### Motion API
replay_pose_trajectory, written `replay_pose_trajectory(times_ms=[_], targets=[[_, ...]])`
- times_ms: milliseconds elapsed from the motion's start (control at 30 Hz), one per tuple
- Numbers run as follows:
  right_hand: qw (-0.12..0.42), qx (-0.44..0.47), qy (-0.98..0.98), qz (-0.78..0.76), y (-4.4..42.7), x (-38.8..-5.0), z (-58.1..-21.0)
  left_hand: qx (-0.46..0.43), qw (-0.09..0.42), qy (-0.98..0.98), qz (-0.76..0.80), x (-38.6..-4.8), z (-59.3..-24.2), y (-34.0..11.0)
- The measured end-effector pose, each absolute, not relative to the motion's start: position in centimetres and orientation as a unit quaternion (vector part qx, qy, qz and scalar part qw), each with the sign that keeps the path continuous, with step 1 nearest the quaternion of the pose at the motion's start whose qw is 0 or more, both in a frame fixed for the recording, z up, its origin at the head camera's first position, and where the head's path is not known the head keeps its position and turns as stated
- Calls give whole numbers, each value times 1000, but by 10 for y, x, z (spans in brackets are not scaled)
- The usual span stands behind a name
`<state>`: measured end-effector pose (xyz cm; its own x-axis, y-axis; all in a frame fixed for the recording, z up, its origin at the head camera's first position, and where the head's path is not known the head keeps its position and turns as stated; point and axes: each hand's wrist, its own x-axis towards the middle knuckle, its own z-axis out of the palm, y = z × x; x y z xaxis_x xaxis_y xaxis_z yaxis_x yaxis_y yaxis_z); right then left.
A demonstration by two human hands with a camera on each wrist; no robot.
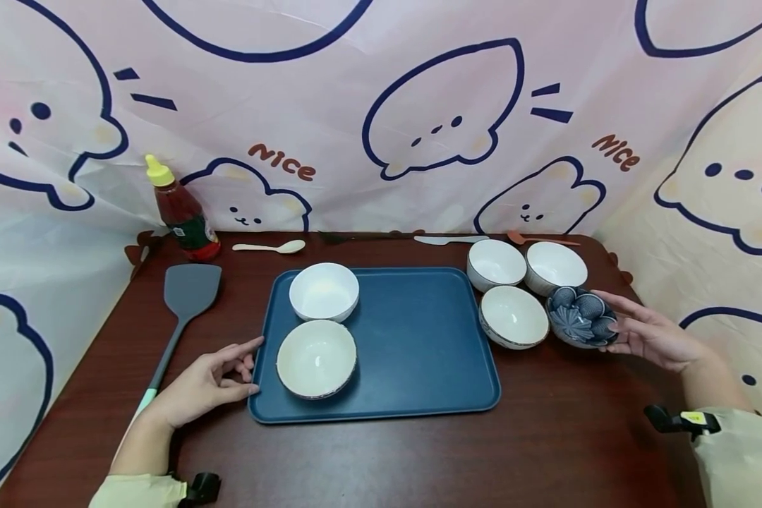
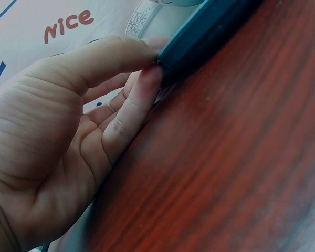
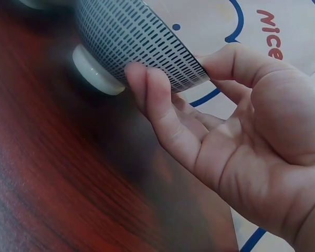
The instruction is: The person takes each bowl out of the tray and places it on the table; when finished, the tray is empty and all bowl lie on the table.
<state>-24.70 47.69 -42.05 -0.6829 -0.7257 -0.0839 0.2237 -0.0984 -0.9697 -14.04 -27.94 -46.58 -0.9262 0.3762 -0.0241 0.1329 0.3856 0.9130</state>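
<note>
My left hand [image 1: 211,381] is at the left end of the blue tray [image 1: 419,339]. In the left wrist view, the thumb and fingers pinch the tray's rim [image 2: 181,44]. Two white bowls [image 1: 317,360] stand one behind the other on the tray's left part. At the right, my right hand [image 1: 657,331] grips a blue patterned bowl [image 1: 574,321] by its right side. The right wrist view shows this bowl's dashed outer wall [image 3: 142,47] and white foot, with the thumb near the rim and fingers underneath. I cannot tell whether its foot touches the table.
Three white bowls [image 1: 514,317] cluster beside the tray's right end, close to the patterned bowl. Along the back lie a pale spoon [image 1: 269,247], a knife [image 1: 451,240] and a brown utensil [image 1: 540,240]. A red sauce bottle [image 1: 189,219] and grey spatula [image 1: 190,289] are on the left.
</note>
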Motion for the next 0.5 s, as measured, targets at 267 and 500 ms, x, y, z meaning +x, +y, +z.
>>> replay_pose_trajectory(times_ms=[267, 500], targets=[[338, -205, 573, -718, 479, -244, -427, 160, 113, 824, 532, -142, -468, -280], [315, -173, 617, -701, 477, -239, -428, 159, 113, 824, 532, -141, -467, -280]])
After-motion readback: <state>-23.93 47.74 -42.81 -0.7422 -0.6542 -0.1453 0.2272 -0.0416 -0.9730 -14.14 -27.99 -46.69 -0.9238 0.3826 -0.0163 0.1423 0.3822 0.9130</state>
